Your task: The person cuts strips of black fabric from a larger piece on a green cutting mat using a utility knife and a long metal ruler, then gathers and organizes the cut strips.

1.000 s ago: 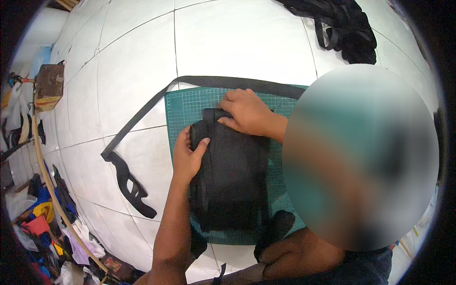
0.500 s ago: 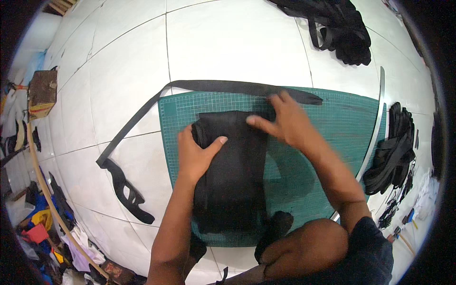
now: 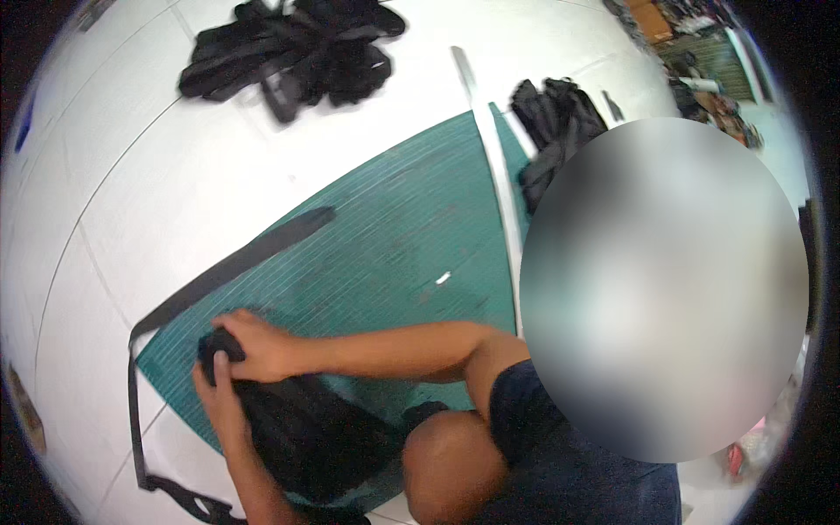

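Note:
A black folded cloth lies on the green cutting mat, in front of my knee. Its far end is bunched into a thick roll, and both hands close around that part. My left hand grips the roll from the near left side, thumb up. From the right, my right hand wraps over the same roll, its fingertips bent over the far side. A long flat black strap runs along the mat's far edge and bends down beyond its left corner.
A long pale metal strip lies across the mat's right part. Heaped black straps sit on the white tiles beyond, with another black bundle right of the strip. A small white scrap rests on the mat. A blurred patch hides the right side.
The view has swung to the right, so everything appears further left and turned. My right hand has come in from beside the cloth and now grips its rolled end with my left hand.

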